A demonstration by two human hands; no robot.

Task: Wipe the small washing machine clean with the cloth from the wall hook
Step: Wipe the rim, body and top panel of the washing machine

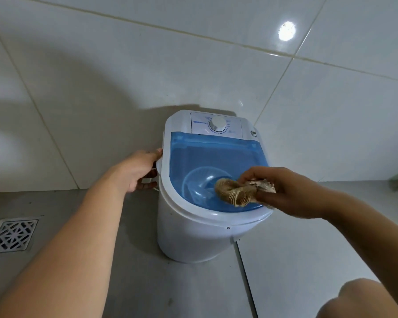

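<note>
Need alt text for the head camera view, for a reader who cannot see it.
A person's right hand holds a bunched tan cloth against the blue see-through lid of a small white washing machine, while the left hand grips its side handle. It stands on a grey floor by a tiled wall.

You're in a home bathroom or wash area: glossy white wall tiles (193, 53) at twelve o'clock, a metal floor drain (12, 235) at eight o'clock, grey tiled floor (182, 290) underfoot.
</note>
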